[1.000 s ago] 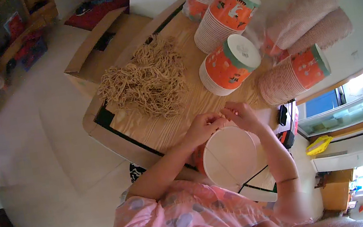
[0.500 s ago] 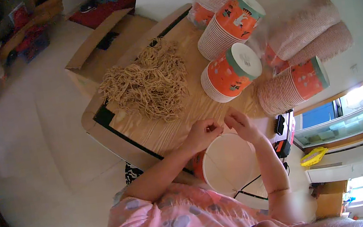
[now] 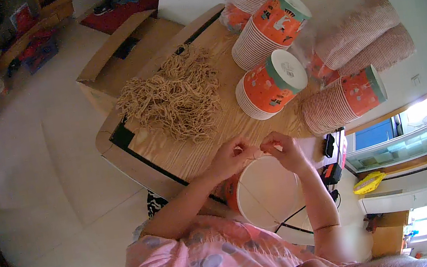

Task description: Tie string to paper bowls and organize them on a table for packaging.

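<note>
A paper bucket (image 3: pixel 231 192) with orange sides and a white inside is in front of my body, its round opening turned up toward me. A thin string (image 3: pixel 260 204) crosses that opening. At the bucket's far rim my left hand (image 3: pixel 232 158) is closed in a pinch on the string. Close beside it, my right hand (image 3: pixel 284 154) pinches too, thumb and fingertips together, seemingly on the string's other part. Fingers hide most of the string between the hands. Beyond them, a tangled heap of tan paper strings (image 3: pixel 175 98) lies on the wooden table (image 3: pixel 165 160).
Upside-down stacks of orange-and-green paper buckets (image 3: pixel 272 85) stand on the table's right side, with another stack (image 3: pixel 343 98) lying tilted. Plastic-wrapped stacks (image 3: pixel 359 34) lean against the wall. An open cardboard box (image 3: pixel 129 46) stands past the table's far left edge.
Both hands have shifted slightly, and their fingertips are drawn a little differently at the far rim. My right hand's fingers have turned more inward. The bucket stays nearly in place.
</note>
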